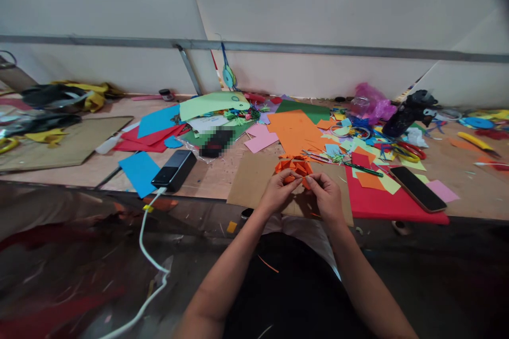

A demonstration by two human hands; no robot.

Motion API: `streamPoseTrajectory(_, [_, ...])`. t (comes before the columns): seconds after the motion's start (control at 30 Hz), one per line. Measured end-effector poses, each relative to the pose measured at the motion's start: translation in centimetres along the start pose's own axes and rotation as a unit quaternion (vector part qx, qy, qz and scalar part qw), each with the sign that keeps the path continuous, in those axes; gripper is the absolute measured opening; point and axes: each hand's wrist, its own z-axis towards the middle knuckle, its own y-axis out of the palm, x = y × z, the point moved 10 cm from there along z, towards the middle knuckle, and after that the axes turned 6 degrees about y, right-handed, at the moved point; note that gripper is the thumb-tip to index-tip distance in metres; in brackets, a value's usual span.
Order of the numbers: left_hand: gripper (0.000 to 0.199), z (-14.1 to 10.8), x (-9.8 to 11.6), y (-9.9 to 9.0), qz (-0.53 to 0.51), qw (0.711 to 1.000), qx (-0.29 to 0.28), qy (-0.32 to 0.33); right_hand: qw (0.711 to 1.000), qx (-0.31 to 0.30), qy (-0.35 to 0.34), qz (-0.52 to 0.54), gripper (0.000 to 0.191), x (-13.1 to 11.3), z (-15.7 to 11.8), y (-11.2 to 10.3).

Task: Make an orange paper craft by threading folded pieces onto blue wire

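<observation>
An orange folded-paper piece (pixel 293 164), many-pointed like a flower, is held up over a brown cardboard sheet (pixel 248 177) at the table's front edge. My left hand (pixel 281 186) pinches its near left side, thumb and fingers together. On the near right side my right hand (pixel 324 190) pinches it too, so both hands share it. The fingers cover part of its near edge. Beyond it lie an orange paper sheet (pixel 296 130) and thin orange strips. To the right are a dark green pen (pixel 363 169) and red paper (pixel 397 201).
A black power bank (pixel 174 169) with a white cable (pixel 143 238) stands at the left near blue paper (pixel 138 172). A phone (pixel 417 188) lies at the right. Scissors (pixel 411 152), a yellow cutter (pixel 477 143), a dark bottle (pixel 409 114) and paper scraps crowd the right side.
</observation>
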Motion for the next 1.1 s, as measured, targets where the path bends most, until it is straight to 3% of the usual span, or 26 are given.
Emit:
streamPoseTrajectory(0.23, [0.027,0.1,-0.5,-0.4,-0.008,1.0,0.016,-0.023,1.0,-0.014,-0.014,0.0,0.034,-0.1,-0.2,0.1])
streamPoseTrajectory(0.33, [0.03,0.0,-1.3,-0.9,-0.068,0.995,0.041,-0.057,0.998,-0.027,-0.053,-0.018,0.036,-1.1,-0.5,0.5])
streamPoseTrajectory(0.47, [0.034,-0.1,-1.8,-1.0,-0.097,0.991,0.046,-0.078,0.994,-0.001,-0.09,-0.054,0.032,-2.0,-0.8,0.3])
streamPoseTrajectory(0.8, [0.033,0.1,-0.6,-0.4,-0.072,0.996,0.017,-0.053,0.998,0.017,-0.061,-0.012,0.031,-0.3,-0.1,-0.4])
streamPoseTrajectory(1.1, [0.035,0.2,-0.4,-0.6,-0.047,0.998,0.02,-0.038,0.999,-0.003,-0.049,0.003,0.036,-0.5,-0.3,0.0])
